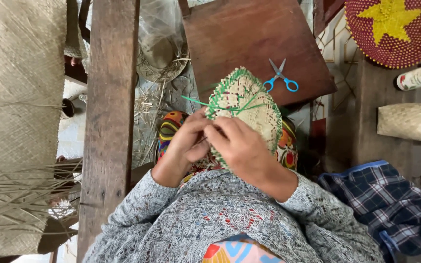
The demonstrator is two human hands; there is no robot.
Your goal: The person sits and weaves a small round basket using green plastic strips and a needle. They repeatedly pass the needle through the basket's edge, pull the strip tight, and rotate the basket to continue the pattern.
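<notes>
Lying nearest, right of the woven fan, a blue plaid cloth is bunched up; left of the fan a wooden beam runs upward beside a pale woven mat. Both hands pinch the fan's lower green-trimmed edge: the left hand closed on its left rim, the right hand closed over its bottom. Beyond the fan, blue-handled scissors lie on the brown worktop; farther right sit a bottle and a red-and-yellow star tray.

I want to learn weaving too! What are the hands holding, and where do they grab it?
Both hands hold a woven straw fan by its near edge: the left hand at its left side, the right hand over its lower part.
</notes>
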